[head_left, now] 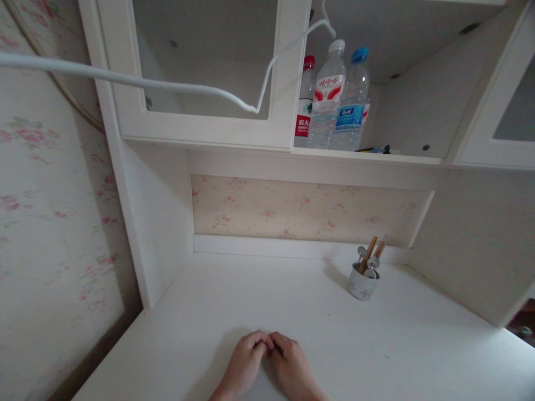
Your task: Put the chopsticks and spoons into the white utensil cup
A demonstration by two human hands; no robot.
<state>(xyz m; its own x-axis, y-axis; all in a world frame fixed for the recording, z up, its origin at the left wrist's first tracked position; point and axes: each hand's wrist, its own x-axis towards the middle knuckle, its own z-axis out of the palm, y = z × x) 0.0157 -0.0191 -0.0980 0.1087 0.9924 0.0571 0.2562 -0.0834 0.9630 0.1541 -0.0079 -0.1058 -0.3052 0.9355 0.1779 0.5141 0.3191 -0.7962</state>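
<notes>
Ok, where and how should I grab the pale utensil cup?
Probably best by the outer wall of the cup, below its rim, coming from the front with the right hand, thumb one side, fingers the other. It stands upright with its rounded wall exposed in front, while utensils poke up from its mouth, so a grip from above would likely catch them.

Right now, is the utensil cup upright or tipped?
Upright: the cup stands on its base on the desk, utensils sticking out its top.
</notes>
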